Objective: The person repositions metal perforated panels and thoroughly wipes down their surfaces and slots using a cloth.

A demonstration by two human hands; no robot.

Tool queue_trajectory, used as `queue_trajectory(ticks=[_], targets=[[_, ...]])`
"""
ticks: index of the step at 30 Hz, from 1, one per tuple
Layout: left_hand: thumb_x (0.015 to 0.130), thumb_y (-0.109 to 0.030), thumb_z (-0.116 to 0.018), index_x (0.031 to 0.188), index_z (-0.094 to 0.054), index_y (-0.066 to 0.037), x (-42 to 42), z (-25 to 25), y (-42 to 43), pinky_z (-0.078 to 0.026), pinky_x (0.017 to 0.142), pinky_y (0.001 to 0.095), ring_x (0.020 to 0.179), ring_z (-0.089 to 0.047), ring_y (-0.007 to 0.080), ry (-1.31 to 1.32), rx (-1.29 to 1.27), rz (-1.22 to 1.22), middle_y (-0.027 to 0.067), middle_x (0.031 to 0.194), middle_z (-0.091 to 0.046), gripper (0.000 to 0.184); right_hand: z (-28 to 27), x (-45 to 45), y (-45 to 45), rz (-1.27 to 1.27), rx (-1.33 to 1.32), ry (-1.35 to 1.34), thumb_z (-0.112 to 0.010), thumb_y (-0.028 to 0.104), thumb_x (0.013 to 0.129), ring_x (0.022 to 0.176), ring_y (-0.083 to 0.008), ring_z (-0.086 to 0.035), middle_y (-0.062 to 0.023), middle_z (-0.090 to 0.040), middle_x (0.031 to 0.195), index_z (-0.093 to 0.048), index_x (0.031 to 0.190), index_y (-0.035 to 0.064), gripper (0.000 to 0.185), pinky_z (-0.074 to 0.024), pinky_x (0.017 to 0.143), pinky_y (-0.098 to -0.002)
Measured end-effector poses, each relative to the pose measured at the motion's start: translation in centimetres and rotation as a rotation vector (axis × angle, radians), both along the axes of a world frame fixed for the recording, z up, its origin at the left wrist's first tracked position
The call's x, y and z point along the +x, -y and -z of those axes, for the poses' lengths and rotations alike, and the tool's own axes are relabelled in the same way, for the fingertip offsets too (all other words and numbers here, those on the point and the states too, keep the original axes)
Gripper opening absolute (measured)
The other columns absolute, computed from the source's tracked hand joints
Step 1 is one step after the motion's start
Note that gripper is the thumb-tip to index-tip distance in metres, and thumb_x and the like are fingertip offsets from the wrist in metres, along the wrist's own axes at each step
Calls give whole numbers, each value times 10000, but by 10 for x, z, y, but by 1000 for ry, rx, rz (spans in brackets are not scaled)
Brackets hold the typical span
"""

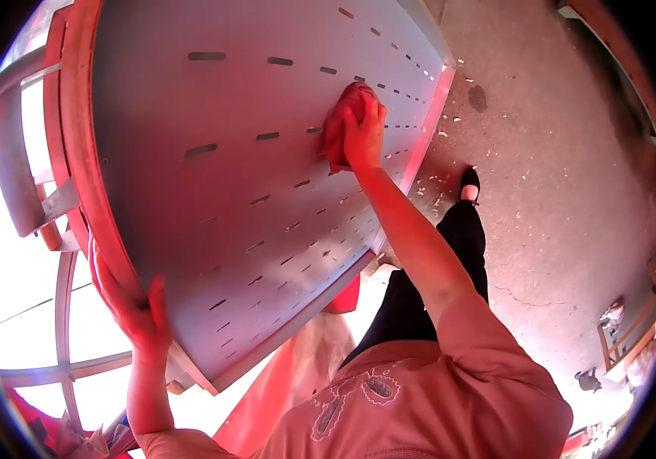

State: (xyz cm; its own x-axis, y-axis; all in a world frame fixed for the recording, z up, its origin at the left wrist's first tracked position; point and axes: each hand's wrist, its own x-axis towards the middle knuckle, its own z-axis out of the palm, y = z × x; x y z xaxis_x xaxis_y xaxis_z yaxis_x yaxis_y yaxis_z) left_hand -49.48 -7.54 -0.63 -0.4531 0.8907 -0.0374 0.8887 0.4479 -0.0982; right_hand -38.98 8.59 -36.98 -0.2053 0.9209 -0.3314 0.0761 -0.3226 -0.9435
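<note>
A large grey metal panel (213, 191) with rows of short slots stands tilted before me, framed by a raised edge. My right hand (364, 138) presses a crumpled red cloth (337, 130) onto its upper middle, fingers wrapped over the cloth. At the lower left, my left hand (133, 310) grips the panel's reddish frame edge (87, 153), thumb on the inner side and fingers on the outer side. Part of the cloth is hidden beneath my right hand.
Concrete floor (534, 191) with scattered pale bits and a dark stain lies to the right. Curved metal bars (64, 321) stand at the left against bright light. A wooden frame (634, 336) is at the lower right. My shoe (469, 180) is beside the panel.
</note>
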Motion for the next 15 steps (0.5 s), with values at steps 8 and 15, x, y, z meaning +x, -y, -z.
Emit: queue_trajectory(ticks=[8, 15], targets=[[903, -170, -629, 1484, -273, -17, 5, 4, -12, -274, 1120, 521, 1386, -318, 421, -47, 18, 34, 212, 1504, -331, 698, -184, -47, 83, -338, 1118, -420, -665, 278, 748, 1291, -329, -407, -55, -462, 1367, -651, 1173, 233, 428, -327, 1005, -525], [885, -136, -646, 1491, -267, -22, 8, 1, -12, -293, 1114, 524, 1387, -325, 415, -31, 9, 15, 212, 1504, -337, 723, -51, -39, -56, 15, 124, -221, -560, 241, 954, 1336, -400, -383, -240, -372, 1448, -429, 1431, 99, 514, -350, 1068, -463]])
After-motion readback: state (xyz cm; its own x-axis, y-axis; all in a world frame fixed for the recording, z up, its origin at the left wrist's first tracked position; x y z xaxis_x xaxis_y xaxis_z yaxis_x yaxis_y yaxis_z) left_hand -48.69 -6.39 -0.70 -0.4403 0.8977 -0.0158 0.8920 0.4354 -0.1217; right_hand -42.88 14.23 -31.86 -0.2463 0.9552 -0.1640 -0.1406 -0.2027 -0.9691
